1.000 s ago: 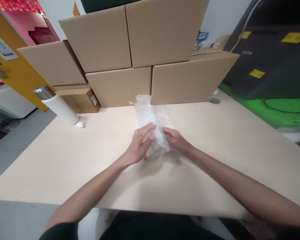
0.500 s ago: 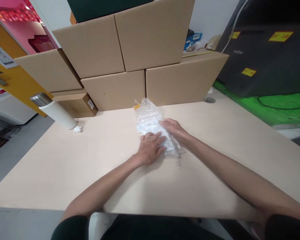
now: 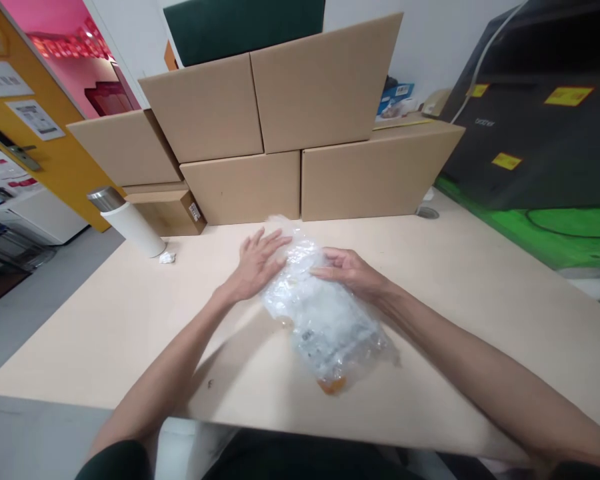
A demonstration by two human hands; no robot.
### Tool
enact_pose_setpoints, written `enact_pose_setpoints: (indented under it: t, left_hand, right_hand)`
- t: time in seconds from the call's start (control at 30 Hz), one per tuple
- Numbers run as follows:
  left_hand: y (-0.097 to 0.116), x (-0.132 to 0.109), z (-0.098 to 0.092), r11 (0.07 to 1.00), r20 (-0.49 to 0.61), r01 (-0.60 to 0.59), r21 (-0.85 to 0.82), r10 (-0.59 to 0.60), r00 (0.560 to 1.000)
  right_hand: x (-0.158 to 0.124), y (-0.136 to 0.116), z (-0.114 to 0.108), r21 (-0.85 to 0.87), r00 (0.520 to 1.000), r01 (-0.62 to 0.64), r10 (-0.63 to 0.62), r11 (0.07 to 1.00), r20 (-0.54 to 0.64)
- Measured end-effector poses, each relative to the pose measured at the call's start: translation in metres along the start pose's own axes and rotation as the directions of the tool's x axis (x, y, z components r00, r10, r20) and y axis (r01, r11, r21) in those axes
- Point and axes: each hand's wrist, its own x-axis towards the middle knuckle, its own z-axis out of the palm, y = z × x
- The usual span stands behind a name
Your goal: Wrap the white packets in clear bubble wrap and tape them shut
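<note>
A crinkled clear plastic bag [image 3: 330, 320] lies aslant on the table [image 3: 130, 333] in front of me. Something whitish is inside it, though I cannot make out what. Small dark print and an orange patch [image 3: 333, 385] show towards its near end. My left hand [image 3: 260, 263] is open beside the bag's far left edge, fingers spread, the tips touching or just over the plastic. On the other side, my right hand [image 3: 353, 272] grips the bag's right edge between thumb and fingers. The bag is partly blurred.
Stacked cardboard boxes [image 3: 240, 190] line the table's back. A white bottle with a steel cap [image 3: 133, 227] stands at the left, a crumpled white scrap [image 3: 167, 257] by its base. A dark case [image 3: 535, 147] rests on a green surface [image 3: 555, 233] at the right.
The bag now stretches nearer to me, its orange patch at the near end instead of the far end. My left hand has moved off it, up and left, with fingers spreading. The view has shifted slightly.
</note>
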Motion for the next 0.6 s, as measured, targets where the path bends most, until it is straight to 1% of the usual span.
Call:
enact_pose_setpoints:
  t: [0.03,0.07,0.1,0.13,0.17,0.2,0.23,0.27,0.33,0.4,0.47,0.53,0.57,0.6]
  left_hand:
    - [-0.002,-0.005,-0.007,0.984,0.066,0.043,-0.173,-0.032,0.997]
    - [-0.005,-0.011,-0.011,0.931,0.141,0.103,-0.35,-0.056,0.988]
    - [-0.007,-0.018,-0.012,0.844,0.204,0.168,-0.51,-0.071,0.976]
    - [-0.01,-0.025,-0.011,0.738,0.243,0.227,-0.635,-0.087,0.966]
    - [-0.013,-0.033,-0.008,0.639,0.257,0.266,-0.722,-0.109,0.96]
    - [-0.016,-0.04,-0.004,0.561,0.251,0.285,-0.777,-0.139,0.958]
    - [-0.019,-0.046,0.0,0.51,0.232,0.29,-0.81,-0.177,0.957]
    - [-0.022,-0.05,0.004,0.482,0.199,0.286,-0.828,-0.225,0.954]
    - [-0.027,-0.054,0.01,0.466,0.107,0.26,-0.846,-0.329,0.938]
    - [-0.034,-0.053,0.014,0.458,0.002,0.223,-0.861,-0.435,0.901]
    - [-0.042,-0.049,0.017,0.454,-0.074,0.211,-0.866,-0.533,0.843]
    - [-0.053,-0.045,0.02,0.469,-0.12,0.228,-0.853,-0.603,0.789]
    - [-0.059,-0.044,0.022,0.487,-0.141,0.237,-0.841,-0.619,0.773]
    - [-0.065,-0.043,0.023,0.52,-0.165,0.242,-0.819,-0.619,0.768]
  right_hand:
    - [-0.004,-0.004,0.005,0.0,1.0,0.028,-0.028,1.0,0.009]
    - [-0.006,-0.006,0.009,0.01,0.998,0.055,-0.055,0.998,-0.004]
    - [-0.006,-0.007,0.014,0.03,0.997,0.073,-0.072,0.997,-0.026]
    - [-0.005,-0.007,0.018,0.053,0.996,0.077,-0.075,0.996,-0.045]
    - [-0.002,-0.005,0.022,0.079,0.996,0.07,-0.065,0.994,-0.065]
    - [0.002,-0.002,0.026,0.103,0.995,0.056,-0.047,0.993,-0.087]
    - [0.007,0.003,0.03,0.125,0.993,0.039,-0.025,0.991,-0.112]
    - [0.013,0.008,0.033,0.144,0.99,0.025,-0.005,0.989,-0.139]
    - [0.027,0.02,0.039,0.156,0.98,0.017,0.014,0.988,-0.2]
    - [0.043,0.033,0.042,0.102,0.967,0.015,0.011,0.995,-0.254]
    - [0.059,0.045,0.044,-0.062,0.948,-0.01,-0.011,0.998,-0.319]
    - [0.074,0.055,0.046,-0.239,0.921,-0.056,-0.043,0.969,-0.387]
    - [0.079,0.06,0.046,-0.316,0.908,-0.063,-0.077,0.947,-0.413]
    - [0.083,0.063,0.047,-0.404,0.898,-0.043,-0.142,0.914,-0.417]
